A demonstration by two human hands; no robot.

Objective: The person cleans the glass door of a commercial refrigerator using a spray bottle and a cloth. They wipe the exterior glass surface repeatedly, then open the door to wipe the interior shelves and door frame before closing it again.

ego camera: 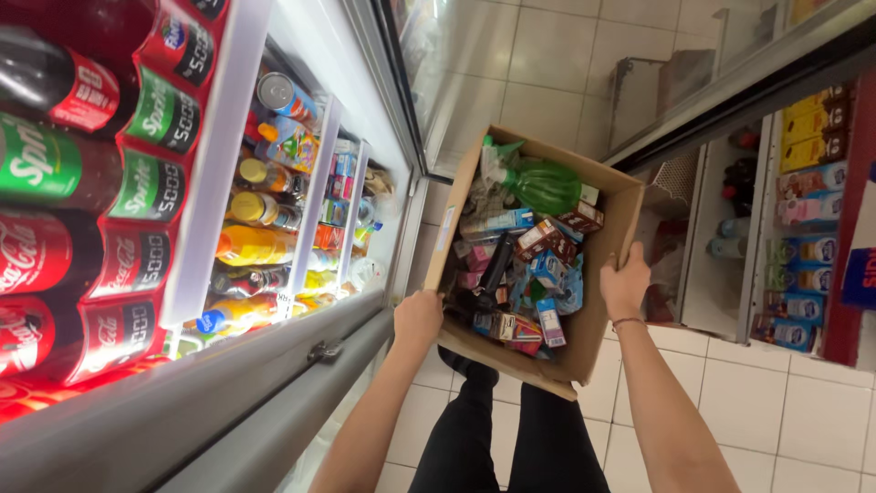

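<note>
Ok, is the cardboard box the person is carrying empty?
No, the cardboard box, held by the left hand and right hand, is full of small cartons and a green bottle.

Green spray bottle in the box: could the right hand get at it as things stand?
Probably not right away: the right hand grips the cardboard box wall, holding it up. The green spray bottle lies uncovered on top, though.

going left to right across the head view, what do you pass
soda bottles in the red rack → juice bottles behind the cooler glass → left hand → cardboard box of small cartons → right hand → shelf of drink cartons
</note>
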